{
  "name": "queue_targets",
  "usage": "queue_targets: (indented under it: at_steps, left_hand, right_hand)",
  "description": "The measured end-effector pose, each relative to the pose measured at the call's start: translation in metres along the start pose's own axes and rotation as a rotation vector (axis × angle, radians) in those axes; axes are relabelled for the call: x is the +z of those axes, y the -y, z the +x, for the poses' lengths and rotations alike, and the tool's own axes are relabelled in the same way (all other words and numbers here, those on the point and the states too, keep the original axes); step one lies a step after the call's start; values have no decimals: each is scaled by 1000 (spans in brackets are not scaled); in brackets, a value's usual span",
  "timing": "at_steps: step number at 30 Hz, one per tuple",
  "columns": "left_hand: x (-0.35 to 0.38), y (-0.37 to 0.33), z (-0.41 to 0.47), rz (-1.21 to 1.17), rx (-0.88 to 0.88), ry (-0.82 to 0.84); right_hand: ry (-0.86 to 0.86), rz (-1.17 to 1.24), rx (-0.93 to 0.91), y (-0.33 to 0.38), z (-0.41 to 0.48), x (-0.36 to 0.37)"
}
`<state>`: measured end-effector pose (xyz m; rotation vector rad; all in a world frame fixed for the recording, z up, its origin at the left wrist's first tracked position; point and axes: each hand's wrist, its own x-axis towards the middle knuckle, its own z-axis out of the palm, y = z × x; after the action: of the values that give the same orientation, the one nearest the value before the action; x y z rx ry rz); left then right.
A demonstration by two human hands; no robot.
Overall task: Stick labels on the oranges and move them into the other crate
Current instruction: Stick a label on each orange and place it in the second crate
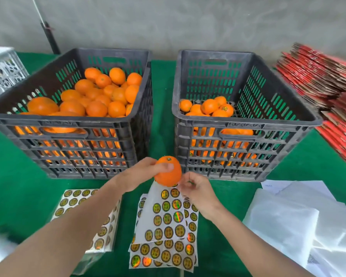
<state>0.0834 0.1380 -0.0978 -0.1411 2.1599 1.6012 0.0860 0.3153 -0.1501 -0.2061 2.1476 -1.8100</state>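
The left hand point(142, 172) is grasping an orange point(168, 172), thumb across its near face, holding it above the label sheets point(168, 220) on the desk point(18, 186), near the gap between the left crate point(68, 122) and the right crate point(246, 122). The right hand point(196, 188) is reaching to the orange's lower right with fingers curled; whether it is pinching a label, I cannot tell. Ideally the left hand is keeping the fruit steady, bare peel facing the right fingertips, so a label presses flat without creasing.
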Motion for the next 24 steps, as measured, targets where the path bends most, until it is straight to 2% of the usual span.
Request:
queue_targets:
  at_steps: [4, 7, 16, 20, 24]
  left_hand:
    - [-1, -2, 4, 5, 2, -43]
    - [0, 3, 9, -5, -25, -47]
    - [-6, 14, 11, -211, -124, 27]
    - [-7, 18, 11, -157, -113, 43]
    - [-6, 23, 9, 35, -104, 73]
  right_hand:
    - [46, -1, 52, 0, -7, -2]
    - [20, -30, 71, -1, -7, -2]
    - [-27, 9, 38, -1, -11, 4]
    - [-30, 62, 80, -5, -17, 7]
    - [-79, 85, 43, -11, -28, 8]
